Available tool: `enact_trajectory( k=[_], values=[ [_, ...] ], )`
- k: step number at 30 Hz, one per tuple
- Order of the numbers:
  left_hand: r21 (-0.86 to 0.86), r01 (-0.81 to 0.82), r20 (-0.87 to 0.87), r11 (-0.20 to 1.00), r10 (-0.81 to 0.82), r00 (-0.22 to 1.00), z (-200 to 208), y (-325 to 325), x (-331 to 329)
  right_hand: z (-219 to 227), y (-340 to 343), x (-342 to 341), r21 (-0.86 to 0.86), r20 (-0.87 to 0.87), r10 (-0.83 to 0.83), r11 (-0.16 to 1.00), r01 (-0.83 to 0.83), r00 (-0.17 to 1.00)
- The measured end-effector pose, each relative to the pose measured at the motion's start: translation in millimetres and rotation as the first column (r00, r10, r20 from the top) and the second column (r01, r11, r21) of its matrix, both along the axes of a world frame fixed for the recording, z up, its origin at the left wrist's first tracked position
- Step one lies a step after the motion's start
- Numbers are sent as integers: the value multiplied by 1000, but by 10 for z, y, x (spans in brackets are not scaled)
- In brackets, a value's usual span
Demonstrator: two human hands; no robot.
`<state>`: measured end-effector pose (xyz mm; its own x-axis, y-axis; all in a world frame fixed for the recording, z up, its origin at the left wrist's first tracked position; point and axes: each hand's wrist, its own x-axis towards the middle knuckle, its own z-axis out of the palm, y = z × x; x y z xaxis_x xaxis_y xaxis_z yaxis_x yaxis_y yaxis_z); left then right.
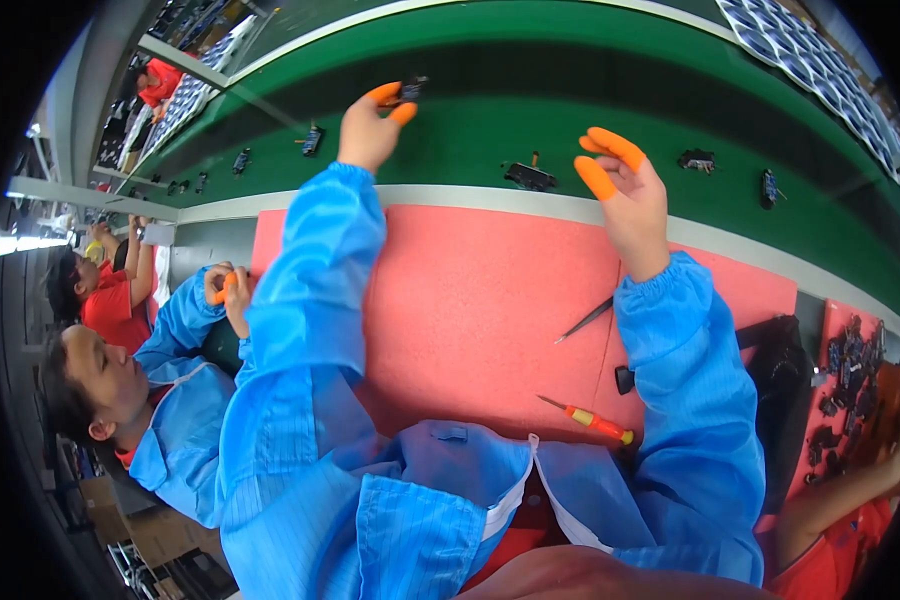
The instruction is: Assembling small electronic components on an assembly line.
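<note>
Stretched over the green belt (460, 130), my left hand (371, 132) pinches a small black electronic part (413, 89) between fingertips in orange finger cots. My right hand (625, 185), also in orange cots, hovers at the belt's near edge, its thumb and fingers apart with nothing between them. Just left of those fingers, another black electronic part (530, 177) lies on the belt. Below my right wrist, dark tweezers (586, 320) rest on the pink mat (480, 290). A red and yellow screwdriver (590, 420) lies closer to my body.
More small parts sit along the belt, including ones at left (312, 140) and right (769, 188). A co-worker in blue (185, 400) is at my left. Many black parts (848, 375) cover a pink mat at far right, beside another person's arm (850, 495).
</note>
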<state>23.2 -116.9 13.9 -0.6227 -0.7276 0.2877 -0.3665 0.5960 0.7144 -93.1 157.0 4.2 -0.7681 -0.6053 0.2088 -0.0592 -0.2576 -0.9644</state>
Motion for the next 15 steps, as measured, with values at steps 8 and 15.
enact_trajectory(
  k=[8, 15],
  values=[
    [451, 507, -460, 735, -296, 837, 86, 1802, -393, 209, -19, 2, -198, 113, -94, 973, 115, 989],
    [439, 507, -550, 742, -225, 804, 70, 1924, -437, 234, 73, -11, -254, 0, -47, 966, 46, 999]
  ],
)
